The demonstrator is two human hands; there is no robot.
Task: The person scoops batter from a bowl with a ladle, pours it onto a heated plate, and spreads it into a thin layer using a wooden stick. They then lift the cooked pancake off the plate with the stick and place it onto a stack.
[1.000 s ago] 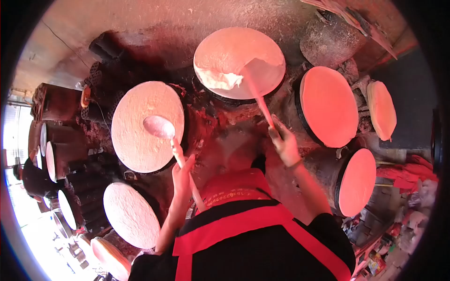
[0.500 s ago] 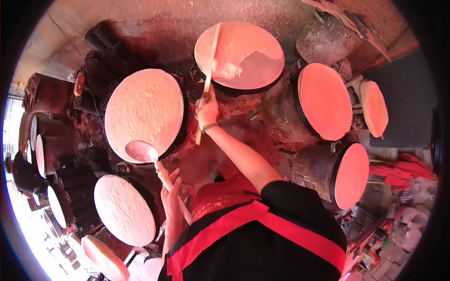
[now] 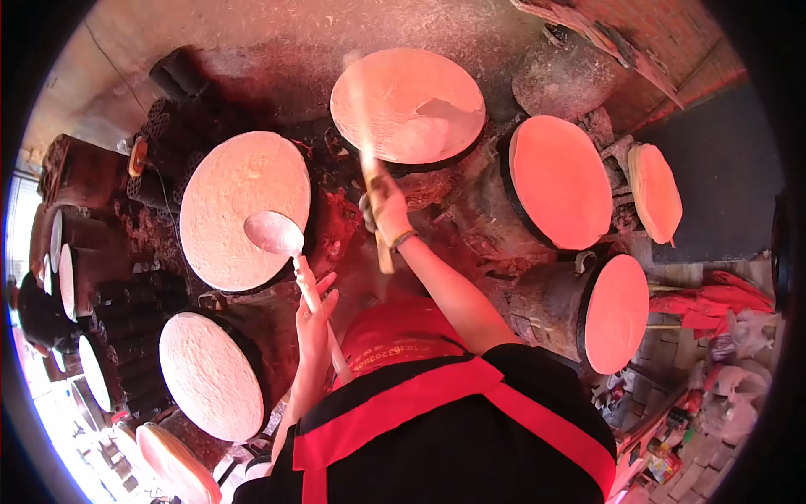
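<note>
My left hand holds the handle of a ladle, whose metal bowl hangs over the lower right part of a batter-covered round griddle. Higher up, my right hand, in what looks like a partial glove, is wrapped round a long wooden stick. The stick's upper part is blurred and lies across the left side of the top griddle. Pale batter covers most of that griddle, with a smoother, thinner patch at its right.
Round griddles with pale sheets stand at the right, lower right and lower left. A stack of flat sheets lies at the far right, near a dark panel. Dark cylinders fill the left side.
The bare patch on the top griddle has shrunk as batter spread over it. My right hand and stick have shifted relative to that griddle. The ladle sits higher over the left griddle.
</note>
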